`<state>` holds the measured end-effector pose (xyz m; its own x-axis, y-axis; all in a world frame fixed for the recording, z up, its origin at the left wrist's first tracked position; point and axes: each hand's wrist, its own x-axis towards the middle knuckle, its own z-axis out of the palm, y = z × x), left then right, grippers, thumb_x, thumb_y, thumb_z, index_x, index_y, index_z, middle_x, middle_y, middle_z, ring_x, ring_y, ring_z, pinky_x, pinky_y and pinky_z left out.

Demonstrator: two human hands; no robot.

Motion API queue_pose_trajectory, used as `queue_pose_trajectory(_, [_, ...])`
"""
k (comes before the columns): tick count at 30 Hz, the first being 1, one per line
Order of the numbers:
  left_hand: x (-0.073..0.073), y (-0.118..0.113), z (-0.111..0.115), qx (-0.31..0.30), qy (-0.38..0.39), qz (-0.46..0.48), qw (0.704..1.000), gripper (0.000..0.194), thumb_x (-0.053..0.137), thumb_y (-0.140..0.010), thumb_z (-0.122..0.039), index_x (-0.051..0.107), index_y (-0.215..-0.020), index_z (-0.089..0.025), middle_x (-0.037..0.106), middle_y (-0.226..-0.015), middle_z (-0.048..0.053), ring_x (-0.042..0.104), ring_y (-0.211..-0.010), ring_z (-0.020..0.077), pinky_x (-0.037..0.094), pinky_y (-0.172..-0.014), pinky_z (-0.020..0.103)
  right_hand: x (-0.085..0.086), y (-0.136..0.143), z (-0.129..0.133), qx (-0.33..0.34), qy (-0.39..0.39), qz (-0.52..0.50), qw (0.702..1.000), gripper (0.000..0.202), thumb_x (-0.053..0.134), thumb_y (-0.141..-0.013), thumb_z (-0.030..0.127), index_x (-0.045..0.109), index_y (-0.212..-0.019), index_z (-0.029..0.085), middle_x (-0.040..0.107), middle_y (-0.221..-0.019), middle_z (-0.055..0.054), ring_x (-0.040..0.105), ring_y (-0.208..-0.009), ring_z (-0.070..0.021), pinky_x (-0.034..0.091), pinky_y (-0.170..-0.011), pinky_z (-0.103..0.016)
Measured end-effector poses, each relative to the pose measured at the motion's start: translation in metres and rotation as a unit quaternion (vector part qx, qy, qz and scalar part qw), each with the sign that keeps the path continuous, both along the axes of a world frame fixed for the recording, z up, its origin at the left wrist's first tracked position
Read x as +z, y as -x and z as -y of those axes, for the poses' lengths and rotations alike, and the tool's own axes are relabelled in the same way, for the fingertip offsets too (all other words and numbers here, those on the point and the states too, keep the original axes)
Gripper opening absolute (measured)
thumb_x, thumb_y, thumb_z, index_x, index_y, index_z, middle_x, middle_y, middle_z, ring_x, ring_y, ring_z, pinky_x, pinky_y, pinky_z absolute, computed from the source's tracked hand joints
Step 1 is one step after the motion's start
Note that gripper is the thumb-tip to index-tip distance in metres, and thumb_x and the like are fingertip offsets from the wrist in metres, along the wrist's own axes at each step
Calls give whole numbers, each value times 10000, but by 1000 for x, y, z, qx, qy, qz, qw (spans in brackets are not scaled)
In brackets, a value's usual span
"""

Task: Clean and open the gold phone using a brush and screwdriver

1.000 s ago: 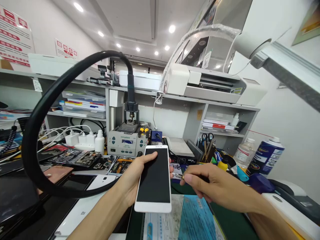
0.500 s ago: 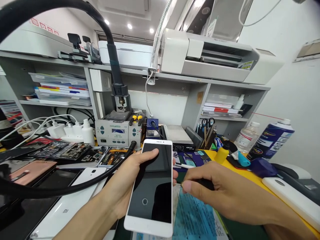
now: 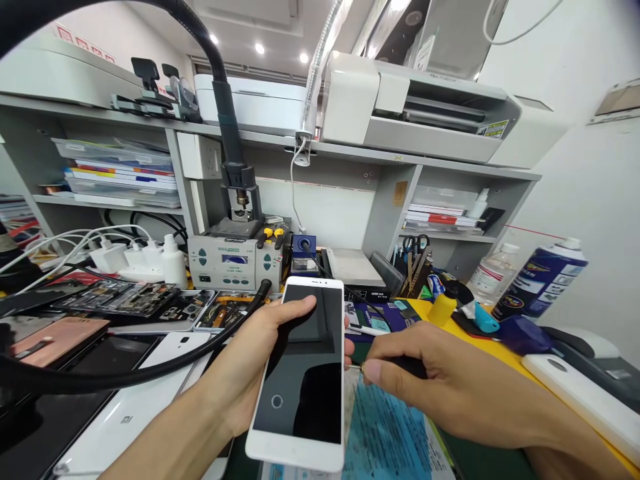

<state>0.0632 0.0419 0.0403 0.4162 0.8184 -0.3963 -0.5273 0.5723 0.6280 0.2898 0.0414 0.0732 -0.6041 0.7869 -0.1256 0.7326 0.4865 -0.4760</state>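
A white smartphone with a dark, glossy front lies face up in my left hand. The thumb rests on its upper screen and fingertips wrap round the right edge. My right hand is closed, pinching a thin metal-tipped tool whose dark handle is mostly hidden in the palm. The tip points at the phone's right side, close beside my left fingertips; whether it touches the phone I cannot tell. Below both hands lies a blue printed sheet.
Phone parts and a white phone back lie at left, crossed by a black hose. Behind stands a soldering station. A spray can, a clear bottle and a yellow bottle are at right.
The view has shifted slightly, and the phone appears a little further left. Both hands keep the same grip, with the tool's tip still beside the phone's right edge.
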Motion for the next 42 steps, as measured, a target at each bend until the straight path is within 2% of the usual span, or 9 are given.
queue_pose_trajectory(4, [-1, 1, 0, 7, 0, -9, 1000, 390, 668, -856, -371, 756, -1037, -37, 775, -896, 210, 728, -667, 240, 598, -663, 327, 0, 1, 0, 1, 0, 1, 1000, 454, 370, -1037, 537, 578, -792, 215, 412, -672, 66, 351, -611, -103, 272, -525, -264])
queue_pose_trajectory(11, [-4, 1, -1, -3, 3, 1, 1000, 367, 685, -845, -390, 753, -1010, -70, 783, -866, 188, 740, -659, 250, 601, -653, 326, -1, 0, 1, 3, 4, 9, 1000, 430, 387, -1039, 483, 494, -723, 211, 362, -640, 72, 323, -584, -100, 262, -512, -265])
queue_pose_trajectory(19, [-1, 0, 0, 7, 4, -2, 1000, 337, 663, -863, -372, 746, -974, -65, 782, -861, 200, 759, -696, 262, 604, -646, 312, -3, 0, 0, 5, -2, 28, 1000, 472, 354, -1036, 550, 555, -772, 215, 430, -669, 64, 379, -614, -104, 291, -549, -264])
queue_pose_trajectory(25, [1, 0, -1, 10, -8, -8, 1000, 356, 635, -879, -367, 738, -1039, -65, 778, -895, 204, 760, -735, 274, 599, -658, 322, -3, 1, 2, -2, -6, 47, 999, 487, 374, -1023, 573, 494, -715, 216, 391, -627, 74, 356, -581, -95, 267, -515, -259])
queue_pose_trajectory(33, [-1, 2, -3, 2, 21, 9, 1000, 356, 614, -882, -373, 729, -986, -52, 768, -840, 189, 741, -661, 247, 590, -611, 308, -1, 5, 4, 1, -22, 64, 998, 457, 413, -1019, 531, 487, -700, 212, 418, -618, 73, 372, -577, -91, 267, -510, -248])
queue_pose_trajectory(36, [-2, 3, -5, 5, 7, 14, 1000, 356, 610, -884, -363, 725, -1006, -48, 763, -881, 187, 737, -702, 248, 592, -651, 317, 0, 5, 5, 12, -18, 63, 998, 447, 433, -1016, 504, 467, -684, 207, 427, -593, 73, 368, -553, -88, 263, -494, -243])
queue_pose_trajectory(39, [-2, 3, -5, 3, -3, 16, 1000, 351, 586, -896, -351, 725, -989, -43, 754, -886, 189, 729, -709, 247, 587, -670, 321, -2, 5, 7, 21, -7, 54, 998, 427, 452, -1012, 484, 524, -696, 206, 500, -608, 62, 422, -562, -94, 290, -498, -233])
queue_pose_trajectory(42, [0, 3, -5, 5, -9, 20, 1000, 336, 563, -904, -336, 726, -953, -46, 745, -856, 186, 715, -680, 237, 573, -634, 304, -5, 3, 8, 24, -14, 30, 999, 399, 470, -1004, 484, 663, -792, 206, 623, -700, 18, 515, -612, -124, 323, -503, -237])
